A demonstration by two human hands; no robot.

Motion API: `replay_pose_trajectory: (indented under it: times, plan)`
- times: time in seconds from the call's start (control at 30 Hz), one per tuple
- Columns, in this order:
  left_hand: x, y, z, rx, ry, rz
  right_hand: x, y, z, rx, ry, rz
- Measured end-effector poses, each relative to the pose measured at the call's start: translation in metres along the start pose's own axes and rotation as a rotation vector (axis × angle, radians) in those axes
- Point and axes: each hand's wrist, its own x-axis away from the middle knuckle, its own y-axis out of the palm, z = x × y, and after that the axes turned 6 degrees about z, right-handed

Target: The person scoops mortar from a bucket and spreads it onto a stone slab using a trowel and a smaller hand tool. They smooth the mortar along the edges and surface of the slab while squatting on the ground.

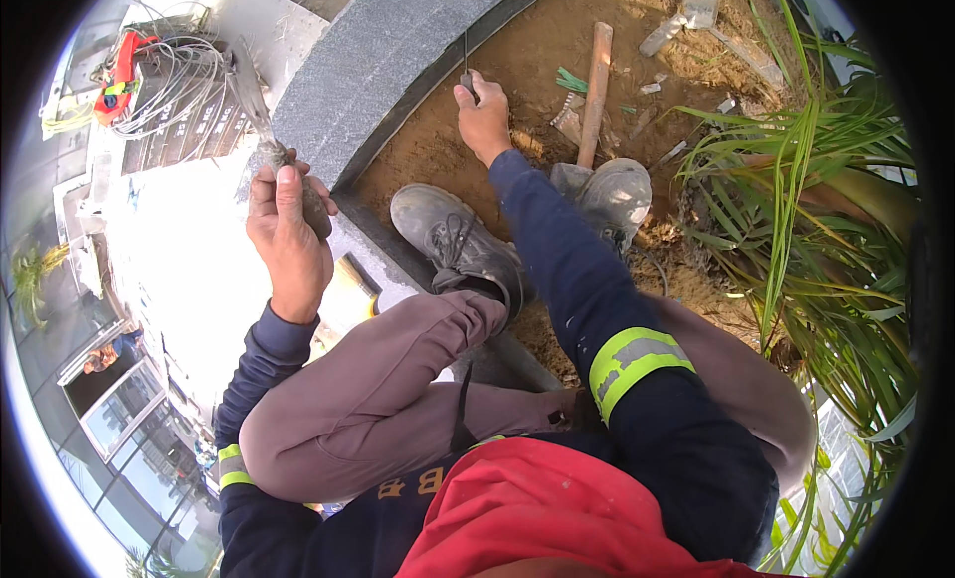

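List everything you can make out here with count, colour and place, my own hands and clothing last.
Trowel: 1, muddy grey, upright in the left hand
Thin tool: 1, dark handle, in the right hand
Hammer: 1, brown wooden handle, on the soil
Stone curb: 1, grey, top centre
Soil: one bed, brown, right of the curb
Green scrap: 1, green, left of the hammer handle
Plant: count unclear, green, right
Cables: many, pale, upper left
Red object: 1, red, beside the cables
Shoes: 2, grey, centre
Trousers: 1 pair, mauve, below the shoes
Sleeves: 2, navy with yellow-green bands, on both arms
Left hand: 1, bare, left of centre
Right hand: 1, bare, over the soil
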Motion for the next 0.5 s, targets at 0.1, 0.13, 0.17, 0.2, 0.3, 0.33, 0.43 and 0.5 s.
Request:
replay_pose_trajectory:
  times: [0.1, 0.13, 0.17, 0.2, 0.3, 0.33, 0.43, 0.5]
  plan:
    - [0.002, 0.001, 0.005, -0.005, 0.018, 0.022, 0.031, -0.007, -0.005, -0.039, 0.018, -0.103]
    - [0.001, -0.001, 0.006, -0.038, 0.023, 0.015, 0.037, -0.019, -0.004, -0.045, -0.014, -0.14]
    - [0.001, -0.004, 0.007, -0.068, 0.027, 0.012, 0.039, -0.032, -0.005, -0.048, -0.048, -0.182]
    - [-0.001, -0.008, 0.007, -0.101, 0.035, -0.004, 0.039, -0.046, -0.012, -0.099, 0.037, -0.177]
    - [-0.012, -0.01, 0.019, -0.486, 0.085, -0.132, 0.003, -0.111, -0.029, -0.082, 0.021, -0.016]
    - [-0.017, -0.017, 0.019, -0.569, 0.162, -0.173, -0.007, -0.129, -0.059, -0.083, 0.081, -0.045]
    - [-0.023, -0.018, 0.034, -0.803, 0.446, -0.132, -0.032, -0.175, -0.147, 0.035, -0.163, -0.147]
    - [-0.029, -0.025, 0.054, -0.9, 0.496, -0.139, -0.036, -0.179, -0.208, 0.08, -0.385, -0.228]
